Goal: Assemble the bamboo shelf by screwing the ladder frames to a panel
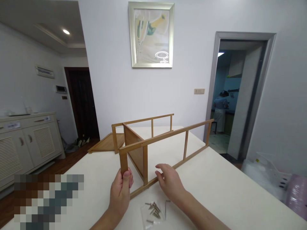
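Note:
A wooden rack frame lies on its side on the white table, its two ladder-like sides joined by a wooden shelf panel. My left hand is wrapped round the short end bar of the nearer side. Just above the lower rail, my right hand has its fingers curved and apart, with nothing in them. Whether it touches the rail I cannot tell. In front of the frame, several screws lie on a clear plastic bag. A hex key rests beside them, near my right wrist.
Another wooden panel lies at the table's far left. A white cabinet stands on the left. Past the doorway at right, a person is in another room. Plastic-wrapped items sit beyond the table's right edge.

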A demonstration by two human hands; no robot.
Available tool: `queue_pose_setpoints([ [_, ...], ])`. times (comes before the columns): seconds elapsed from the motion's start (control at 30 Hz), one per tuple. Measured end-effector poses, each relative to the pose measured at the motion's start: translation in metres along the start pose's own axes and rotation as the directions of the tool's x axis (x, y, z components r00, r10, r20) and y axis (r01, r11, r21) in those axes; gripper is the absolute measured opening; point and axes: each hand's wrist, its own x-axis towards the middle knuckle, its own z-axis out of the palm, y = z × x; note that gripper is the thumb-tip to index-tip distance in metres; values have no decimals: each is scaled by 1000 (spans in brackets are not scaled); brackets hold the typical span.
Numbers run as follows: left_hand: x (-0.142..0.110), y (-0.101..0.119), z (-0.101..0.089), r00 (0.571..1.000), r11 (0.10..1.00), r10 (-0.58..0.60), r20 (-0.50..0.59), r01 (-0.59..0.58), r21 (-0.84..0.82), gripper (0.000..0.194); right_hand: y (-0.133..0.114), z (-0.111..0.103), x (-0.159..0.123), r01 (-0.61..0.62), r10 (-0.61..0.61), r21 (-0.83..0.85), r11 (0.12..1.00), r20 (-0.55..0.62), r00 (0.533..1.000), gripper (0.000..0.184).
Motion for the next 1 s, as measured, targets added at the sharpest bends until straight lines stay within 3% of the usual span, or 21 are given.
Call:
queue_pose_setpoints([
  [0.33,-2,-4,-3,999,989,-39,26,43,-142,37,-5,2,-1,15,-14,-4,1000,148,989,27],
  [0.67,-3,-9,-1,1000,1000,-20,-8,20,-7,40,13,19,-5,-3,0,17,1000,173,985,27],
  [1.0,-10,-7,9,1000,996,24,5,-25,86,41,15,21,-1,-39,56,-124,991,136,989,25],
])
